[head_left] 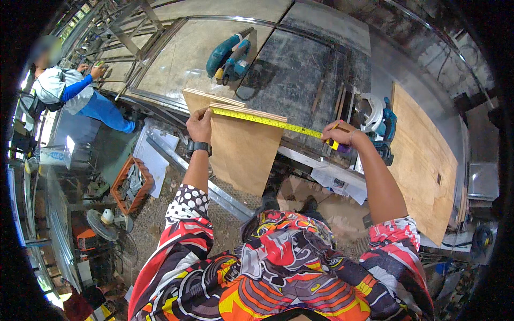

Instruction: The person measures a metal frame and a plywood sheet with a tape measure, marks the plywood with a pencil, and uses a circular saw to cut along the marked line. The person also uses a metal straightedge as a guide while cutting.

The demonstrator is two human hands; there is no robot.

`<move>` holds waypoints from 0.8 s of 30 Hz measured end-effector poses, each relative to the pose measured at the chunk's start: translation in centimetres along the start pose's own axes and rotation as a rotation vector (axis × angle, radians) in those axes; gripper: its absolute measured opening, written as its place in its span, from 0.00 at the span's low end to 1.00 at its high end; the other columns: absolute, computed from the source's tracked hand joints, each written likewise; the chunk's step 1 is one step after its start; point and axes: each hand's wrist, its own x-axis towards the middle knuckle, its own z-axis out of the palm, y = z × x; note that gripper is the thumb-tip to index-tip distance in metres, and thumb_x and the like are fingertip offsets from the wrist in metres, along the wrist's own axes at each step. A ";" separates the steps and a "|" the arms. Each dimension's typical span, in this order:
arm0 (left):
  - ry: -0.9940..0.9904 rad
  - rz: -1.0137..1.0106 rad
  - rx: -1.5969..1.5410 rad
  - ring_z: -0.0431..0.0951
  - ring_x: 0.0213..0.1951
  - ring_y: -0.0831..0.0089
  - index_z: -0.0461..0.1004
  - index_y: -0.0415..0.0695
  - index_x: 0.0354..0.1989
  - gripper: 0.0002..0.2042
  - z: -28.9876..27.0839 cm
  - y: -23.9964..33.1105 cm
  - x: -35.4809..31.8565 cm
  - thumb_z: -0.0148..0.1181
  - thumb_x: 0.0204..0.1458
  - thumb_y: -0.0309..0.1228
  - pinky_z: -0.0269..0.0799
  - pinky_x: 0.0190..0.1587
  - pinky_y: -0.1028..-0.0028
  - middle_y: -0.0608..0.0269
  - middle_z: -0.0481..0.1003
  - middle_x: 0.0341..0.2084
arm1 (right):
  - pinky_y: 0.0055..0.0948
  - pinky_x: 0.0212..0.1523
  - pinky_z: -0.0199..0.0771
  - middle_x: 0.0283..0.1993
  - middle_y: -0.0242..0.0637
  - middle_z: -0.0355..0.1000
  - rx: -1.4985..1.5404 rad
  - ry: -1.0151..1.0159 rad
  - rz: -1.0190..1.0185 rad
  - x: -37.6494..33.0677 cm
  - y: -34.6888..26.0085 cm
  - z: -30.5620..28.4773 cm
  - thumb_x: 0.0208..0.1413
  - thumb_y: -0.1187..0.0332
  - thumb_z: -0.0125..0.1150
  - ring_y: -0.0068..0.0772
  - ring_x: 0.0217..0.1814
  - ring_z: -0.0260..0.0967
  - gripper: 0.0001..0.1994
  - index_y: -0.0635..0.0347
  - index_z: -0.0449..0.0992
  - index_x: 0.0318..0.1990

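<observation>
A yellow tape measure blade [267,122] stretches across the top edge of a brown plywood board [243,152] that leans off the workbench edge. My left hand [200,125] pins the tape's end on the board's left part; a dark watch sits on that wrist. My right hand [340,134] grips the tape measure case to the right of the board, beside a circular saw. Thin wood strips lie under the tape along the board's top.
A teal power saw [230,56] rests on the metal-framed bench [300,75]. A circular saw [377,120] and a large plywood sheet [425,155] lie at right. Another person [75,93] works at far left. An orange crate [131,184] and a fan [104,222] sit on the ground.
</observation>
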 end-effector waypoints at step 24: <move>-0.001 -0.262 -0.356 0.77 0.44 0.72 0.73 0.36 0.58 0.19 -5.4 0.1 -3.5 0.65 0.60 0.28 0.76 0.46 0.71 0.61 0.78 0.44 | 0.47 0.40 0.77 0.35 0.47 0.79 -0.144 0.261 -0.447 -4.5 2.0 10.3 0.55 0.56 0.62 0.52 0.38 0.78 0.12 0.52 0.84 0.37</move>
